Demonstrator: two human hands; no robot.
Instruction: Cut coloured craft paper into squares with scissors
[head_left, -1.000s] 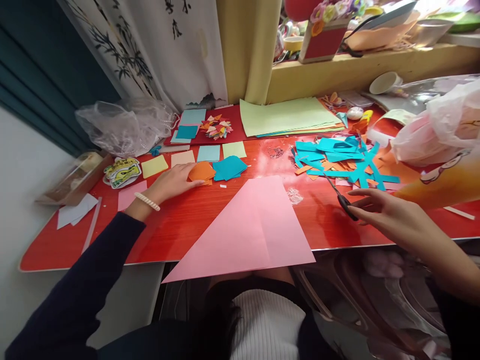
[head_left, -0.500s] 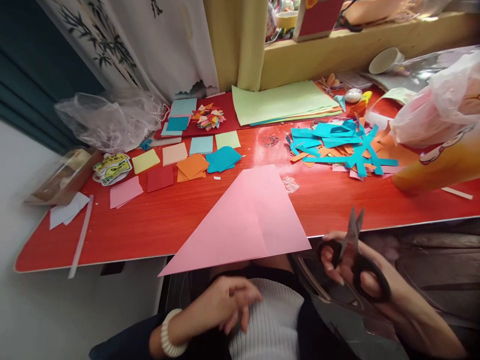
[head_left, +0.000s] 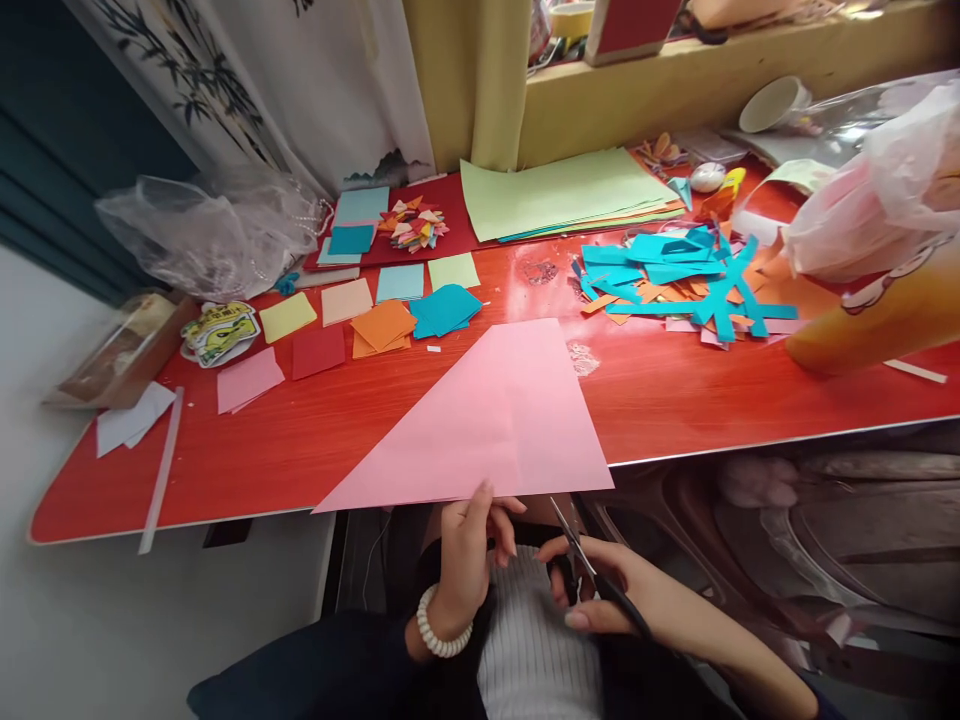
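A folded pink sheet [head_left: 480, 420] lies on the red table [head_left: 247, 470], its lower edge reaching past the table's front edge. My left hand [head_left: 472, 545], with a cream coil band on the wrist, is at that lower edge; its thumb touches the paper and the other fingers are curled apart beneath. To its right, my right hand [head_left: 600, 590] holds black-handled scissors [head_left: 577, 545] by the handles, blades pointing up and left near the paper's lower edge. The blades look slightly parted.
Small coloured paper squares [head_left: 379, 325] lie in groups at left and centre. Blue and orange scraps [head_left: 675, 275] are heaped at right, beside a yellow-orange object [head_left: 877, 320] and a plastic bag [head_left: 862, 200]. Large green sheets [head_left: 555, 190] lie at the back.
My left hand has risen to the pink sheet's lower edge. My right hand has moved left with the scissors, whose blades now point up and left. The sheet's lower left part has shifted slightly upward.
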